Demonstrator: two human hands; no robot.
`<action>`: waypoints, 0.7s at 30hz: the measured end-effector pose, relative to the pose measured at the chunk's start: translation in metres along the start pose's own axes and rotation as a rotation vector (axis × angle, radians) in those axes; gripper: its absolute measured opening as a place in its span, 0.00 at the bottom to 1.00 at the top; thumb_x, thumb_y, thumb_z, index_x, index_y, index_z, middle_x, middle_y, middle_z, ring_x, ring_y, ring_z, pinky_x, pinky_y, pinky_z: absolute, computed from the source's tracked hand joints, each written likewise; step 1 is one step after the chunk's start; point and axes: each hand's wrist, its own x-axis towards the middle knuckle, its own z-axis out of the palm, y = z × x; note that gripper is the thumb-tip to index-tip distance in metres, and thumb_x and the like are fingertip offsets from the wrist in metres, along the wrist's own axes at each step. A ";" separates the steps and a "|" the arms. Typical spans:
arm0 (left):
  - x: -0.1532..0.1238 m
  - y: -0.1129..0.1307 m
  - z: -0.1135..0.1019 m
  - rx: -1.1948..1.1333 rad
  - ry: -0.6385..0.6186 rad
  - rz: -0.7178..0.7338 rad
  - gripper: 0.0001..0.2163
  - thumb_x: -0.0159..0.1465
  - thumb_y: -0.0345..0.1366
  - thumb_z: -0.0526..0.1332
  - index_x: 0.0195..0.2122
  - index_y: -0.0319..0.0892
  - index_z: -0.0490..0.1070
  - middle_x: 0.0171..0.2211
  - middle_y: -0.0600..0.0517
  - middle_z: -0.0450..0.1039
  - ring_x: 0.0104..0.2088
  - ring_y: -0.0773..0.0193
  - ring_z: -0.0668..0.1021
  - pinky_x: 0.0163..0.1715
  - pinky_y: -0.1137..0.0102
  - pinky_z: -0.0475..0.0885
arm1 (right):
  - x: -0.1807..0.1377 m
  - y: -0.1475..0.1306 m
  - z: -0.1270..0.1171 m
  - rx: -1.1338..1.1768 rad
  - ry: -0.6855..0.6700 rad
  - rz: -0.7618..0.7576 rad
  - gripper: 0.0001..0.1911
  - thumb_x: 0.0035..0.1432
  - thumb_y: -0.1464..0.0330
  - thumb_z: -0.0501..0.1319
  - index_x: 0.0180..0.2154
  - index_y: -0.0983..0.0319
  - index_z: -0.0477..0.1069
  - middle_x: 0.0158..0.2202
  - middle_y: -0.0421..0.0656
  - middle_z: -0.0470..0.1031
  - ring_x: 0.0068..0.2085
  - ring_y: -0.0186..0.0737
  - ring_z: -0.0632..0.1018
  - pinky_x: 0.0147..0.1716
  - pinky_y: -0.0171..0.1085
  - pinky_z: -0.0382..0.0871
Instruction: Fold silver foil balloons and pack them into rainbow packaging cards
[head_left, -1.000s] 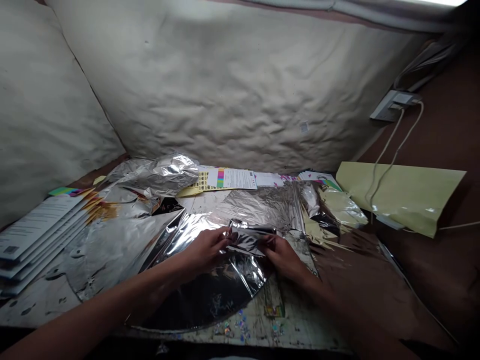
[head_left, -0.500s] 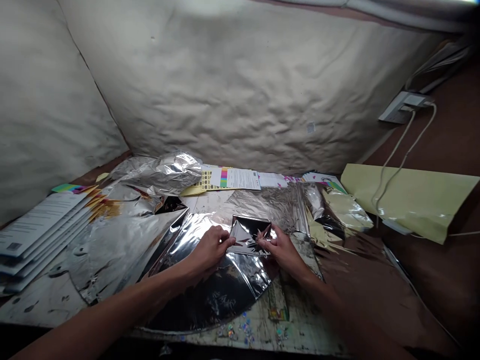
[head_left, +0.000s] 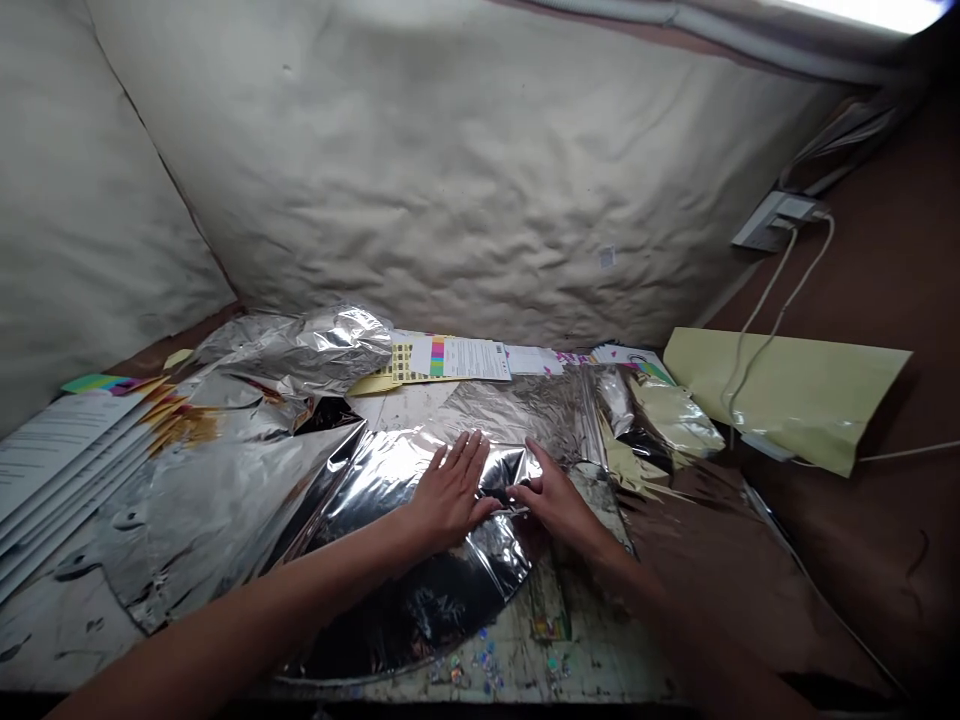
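Observation:
A small folded piece of silver foil (head_left: 510,468) lies on top of a large, shiny round foil sheet (head_left: 405,610) in the middle of the table. My left hand (head_left: 450,500) rests flat over the left part of the folded piece, palm down and fingers stretched away from me. At its right edge, my right hand (head_left: 551,500) has the foil between thumb and index finger, with the index finger pointing up along the edge. The left palm hides much of the folded piece.
Layered printed cards (head_left: 67,460) stand at the left. Crumpled foil (head_left: 322,345) and printed sheets (head_left: 472,358) line the back. A yellow sheet (head_left: 787,395) hangs at the right below a power socket (head_left: 776,220) with white cables. Small shiny bits (head_left: 487,665) lie near the front edge.
My left hand has let go of the foil's left edge and moved flat onto it. The folded foil has come down against the round sheet. My right hand stays at its right edge.

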 end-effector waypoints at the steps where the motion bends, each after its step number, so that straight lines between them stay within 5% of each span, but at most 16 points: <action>1: 0.000 0.000 0.005 -0.006 -0.030 -0.013 0.36 0.69 0.55 0.47 0.70 0.36 0.44 0.71 0.38 0.44 0.70 0.45 0.49 0.64 0.50 0.48 | 0.000 -0.004 -0.007 -0.077 0.003 -0.024 0.40 0.58 0.62 0.62 0.68 0.63 0.51 0.26 0.38 0.73 0.29 0.42 0.75 0.30 0.38 0.68; 3: -0.001 0.000 0.012 -0.011 -0.051 -0.027 0.36 0.69 0.56 0.45 0.70 0.36 0.44 0.71 0.39 0.42 0.70 0.45 0.47 0.65 0.48 0.46 | 0.003 -0.014 -0.017 -0.287 0.130 -0.135 0.32 0.60 0.62 0.59 0.64 0.63 0.59 0.42 0.49 0.78 0.44 0.51 0.77 0.45 0.47 0.70; 5: -0.002 0.000 0.013 -0.012 -0.045 -0.030 0.36 0.69 0.56 0.45 0.70 0.35 0.44 0.71 0.38 0.41 0.70 0.45 0.47 0.65 0.48 0.45 | 0.009 -0.020 -0.018 -0.473 0.266 -0.309 0.28 0.64 0.62 0.55 0.63 0.64 0.62 0.59 0.54 0.69 0.61 0.55 0.66 0.60 0.52 0.58; 7: -0.003 0.000 0.012 -0.018 -0.034 -0.027 0.36 0.69 0.55 0.47 0.70 0.35 0.44 0.71 0.38 0.41 0.70 0.45 0.46 0.66 0.48 0.44 | 0.017 -0.018 -0.008 -0.568 0.191 -0.435 0.28 0.67 0.61 0.51 0.65 0.66 0.59 0.67 0.51 0.57 0.69 0.51 0.53 0.66 0.51 0.48; 11: -0.004 0.002 0.010 -0.039 -0.013 -0.060 0.38 0.67 0.54 0.52 0.71 0.36 0.42 0.71 0.37 0.38 0.70 0.45 0.45 0.66 0.48 0.46 | 0.029 0.003 0.022 -0.654 -0.092 -0.406 0.33 0.69 0.55 0.49 0.69 0.64 0.48 0.71 0.49 0.47 0.70 0.48 0.49 0.67 0.52 0.45; 18: -0.005 0.002 0.011 -0.089 -0.052 -0.079 0.39 0.65 0.53 0.55 0.71 0.40 0.42 0.71 0.38 0.39 0.70 0.47 0.45 0.67 0.52 0.47 | 0.028 0.020 0.029 -0.722 -0.100 -0.385 0.35 0.69 0.53 0.46 0.70 0.63 0.45 0.71 0.47 0.44 0.71 0.47 0.47 0.67 0.51 0.43; 21: -0.002 0.001 0.005 -0.139 -0.123 -0.090 0.40 0.65 0.53 0.56 0.71 0.40 0.39 0.71 0.39 0.34 0.70 0.46 0.40 0.67 0.51 0.45 | 0.037 0.008 0.018 -0.722 -0.129 -0.401 0.34 0.68 0.52 0.48 0.68 0.63 0.52 0.69 0.50 0.52 0.69 0.50 0.55 0.65 0.52 0.50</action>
